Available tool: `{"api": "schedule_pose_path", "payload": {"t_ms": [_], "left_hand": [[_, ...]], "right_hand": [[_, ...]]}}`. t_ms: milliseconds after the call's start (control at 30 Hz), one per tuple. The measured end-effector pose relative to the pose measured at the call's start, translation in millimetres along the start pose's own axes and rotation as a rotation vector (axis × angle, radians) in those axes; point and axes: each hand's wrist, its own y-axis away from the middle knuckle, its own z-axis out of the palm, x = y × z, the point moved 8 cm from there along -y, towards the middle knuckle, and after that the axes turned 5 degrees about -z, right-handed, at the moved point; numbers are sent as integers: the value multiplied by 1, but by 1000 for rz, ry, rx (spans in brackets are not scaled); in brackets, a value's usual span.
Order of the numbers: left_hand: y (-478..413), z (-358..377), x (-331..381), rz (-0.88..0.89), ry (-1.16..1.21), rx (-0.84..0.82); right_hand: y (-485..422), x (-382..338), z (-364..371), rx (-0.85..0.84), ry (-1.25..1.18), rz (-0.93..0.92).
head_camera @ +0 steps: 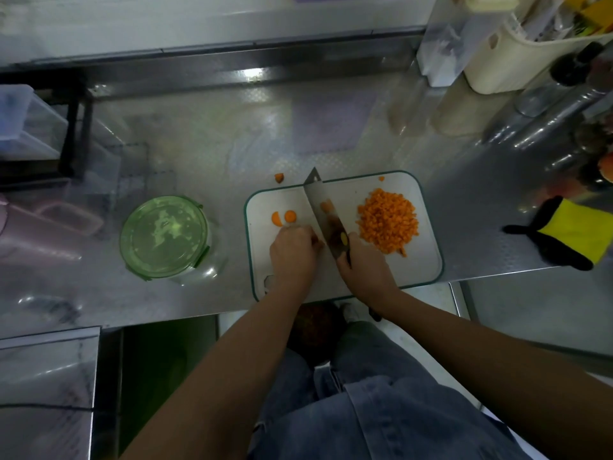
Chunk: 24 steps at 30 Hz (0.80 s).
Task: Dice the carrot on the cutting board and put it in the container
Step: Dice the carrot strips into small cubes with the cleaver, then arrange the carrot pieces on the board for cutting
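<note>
Legs in jeans (365,400) stand close at the near edge of the one cutting board (426,260), so both forearms reach straight over it. The right hand (361,268) is clamped round the handle of the single knife (323,210), whose blade runs across the board's middle toward its far edge. The left hand (293,250) sits tight against the blade's left side with its fingers curled down, probably steadying carrot. Whether they pin a piece I cannot tell, since it is hidden. One heap of diced carrot (388,220) lies on the board's right half, likely swept there clear of the cutting. Two carrot slices (283,218) wait on the left half. One stray chunk (279,177) sits on the surface (232,144) just past the board's far edge. One container (164,234), its green lid on, stands left of the board.
</note>
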Motion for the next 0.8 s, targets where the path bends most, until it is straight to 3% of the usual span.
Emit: {"api": "schedule_pose_path", "payload": {"t_ms": [333,600,800], "left_hand": [[7,-5,-3,43,121,26],[16,-20,-20,5,125,68],[23,-21,-22,-23,62,55]], "right_hand": [[3,2,-16,67,-124,-4],[16,-8,6,-20,-150,-19],[9,39,-27,108,-124,157]]}}
